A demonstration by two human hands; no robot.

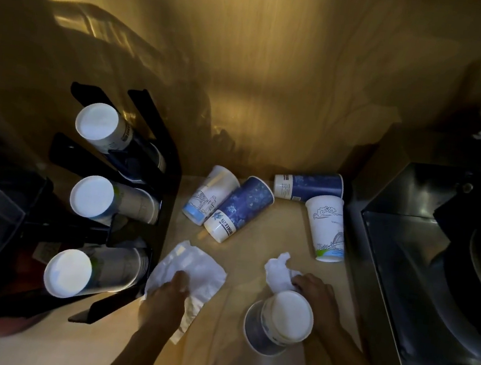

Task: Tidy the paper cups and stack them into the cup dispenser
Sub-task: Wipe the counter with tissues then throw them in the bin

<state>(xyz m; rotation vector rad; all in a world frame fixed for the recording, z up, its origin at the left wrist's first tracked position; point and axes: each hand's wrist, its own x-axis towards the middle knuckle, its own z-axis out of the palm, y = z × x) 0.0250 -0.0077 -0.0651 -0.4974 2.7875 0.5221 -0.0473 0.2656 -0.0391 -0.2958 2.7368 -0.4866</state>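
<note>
Dispenser [171, 192] has 3 stacks, yet 4 cups [242, 207] lie beyond the fingers & a stack [280, 320] beside; left fingers [181, 279] on napkin [207, 269], grip unclear, right fingers [301, 281] pinch wad [278, 273].

A person's left hand [167, 293] holds a flat napkin [204, 269]; the right hand [317, 298] grips a crumpled napkin [279, 273] beside an upturned cup stack [280, 320]. Four loose cups [240, 209] lie farther off, with the cup dispenser [171, 174] left.

Four fallen cups [210, 199] [240, 209] [308, 186] [327, 226]; one upturned cup stack [283, 318]; three dispenser stacks [100, 128] [95, 198] [70, 273]; two crumpled tissues [198, 268] [278, 273].
</note>
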